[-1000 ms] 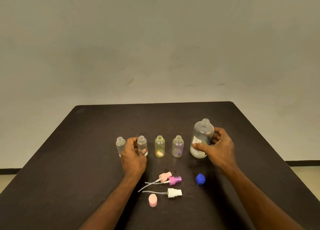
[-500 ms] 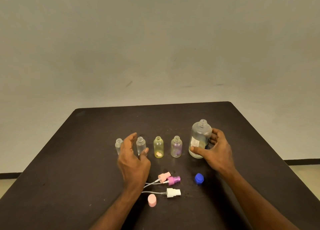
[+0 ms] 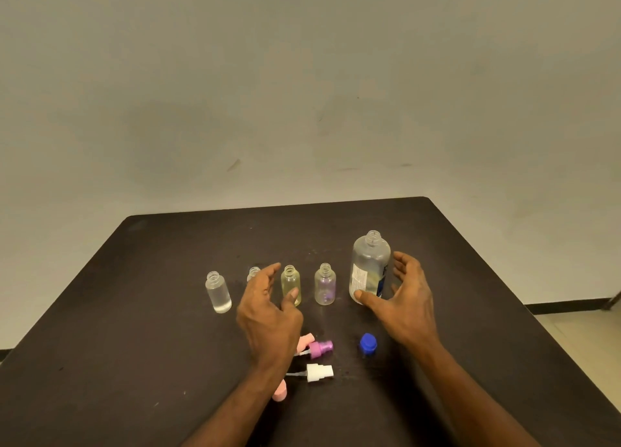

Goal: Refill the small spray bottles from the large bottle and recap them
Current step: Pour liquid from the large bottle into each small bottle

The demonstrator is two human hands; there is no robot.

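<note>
Several small uncapped bottles stand in a row on the dark table: a clear one, a second clear one mostly hidden behind my left hand, a yellow one and a purple-tinted one. The large clear bottle with a label stands uncapped at the right end. My left hand hovers open in front of the second and yellow bottles. My right hand is open beside the large bottle, its thumb at the base and fingers spread off it.
Loose spray heads lie in front of the row: a pink one, a purple one and a white one. A pink cap and the blue cap rest nearby.
My left hand let go of the second clear bottle and drew back toward me. My right hand opened and released the large bottle, which stays upright.
</note>
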